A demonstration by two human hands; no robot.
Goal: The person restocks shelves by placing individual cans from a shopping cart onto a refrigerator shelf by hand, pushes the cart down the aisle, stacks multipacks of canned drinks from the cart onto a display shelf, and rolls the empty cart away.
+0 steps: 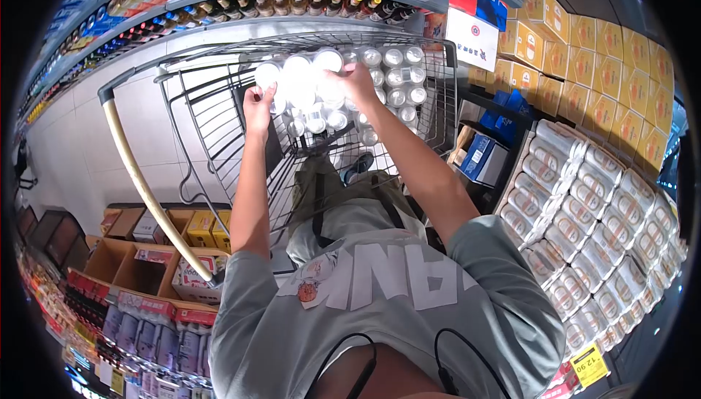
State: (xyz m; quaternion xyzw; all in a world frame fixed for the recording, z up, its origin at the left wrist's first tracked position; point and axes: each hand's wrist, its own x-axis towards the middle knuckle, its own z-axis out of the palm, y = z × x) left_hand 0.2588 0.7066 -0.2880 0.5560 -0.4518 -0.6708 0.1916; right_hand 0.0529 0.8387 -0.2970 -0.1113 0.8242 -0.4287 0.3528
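Note:
A pack of white cans (298, 78), washed out by glare, is held over the shopping cart (212, 123). My left hand (258, 108) grips its near left side, thumb and fingers closed on it. On its right side, my right hand (355, 83) is closed with fingers bent against the pack. Several silver-topped cans (395, 76) stand in rows in the cart, right of the pack and partly under my right wrist. More can tops (315, 121) show just below the pack. Glare hides the pack's wrapping and exact edges.
Bottles line the shelf (292, 5) beyond the cart. Yellow cartons (584, 56) are stacked at far right, with wrapped can packs (599, 209) nearer me. The cart's handle (135, 165) curves along the left; open cardboard boxes (139, 267) sit at lower left.

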